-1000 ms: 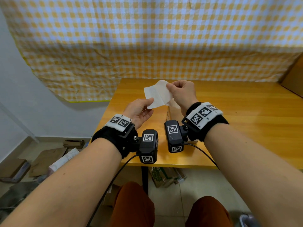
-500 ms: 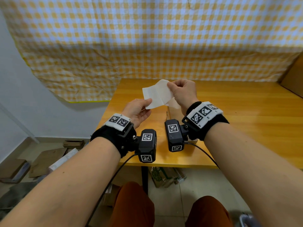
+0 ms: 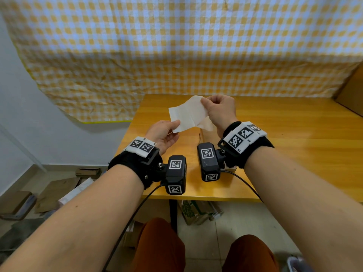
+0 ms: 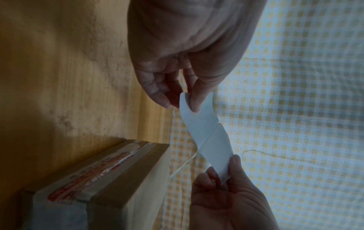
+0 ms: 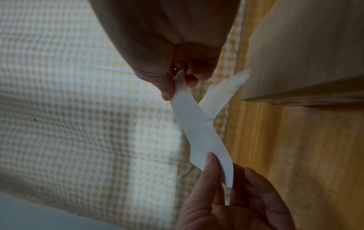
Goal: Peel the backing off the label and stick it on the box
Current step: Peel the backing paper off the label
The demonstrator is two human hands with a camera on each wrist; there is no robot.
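Observation:
A white label (image 3: 186, 114) is stretched in the air between both hands, above the wooden table (image 3: 294, 138). My left hand (image 3: 174, 124) pinches its lower left corner between thumb and fingers. My right hand (image 3: 205, 104) pinches the upper right end. A strip of thin backing (image 3: 206, 124) hangs loose under the right hand, partly peeled away. The right wrist view shows the label (image 5: 201, 140) and the backing (image 5: 222, 93) splitting in a fork. The cardboard box (image 4: 110, 175) lies on the table just below, with taped seams; in the head view it is mostly hidden by my wrists.
A yellow checked cloth (image 3: 176, 55) hangs behind the table. Another brown box (image 3: 351, 95) stands at the table's far right. Flattened cardboard and packets (image 3: 59, 189) lie on the floor to the left. My knees are under the table's front edge.
My left hand has drawn slightly left and down, pulling the label flatter. More loose backing shows under the right hand.

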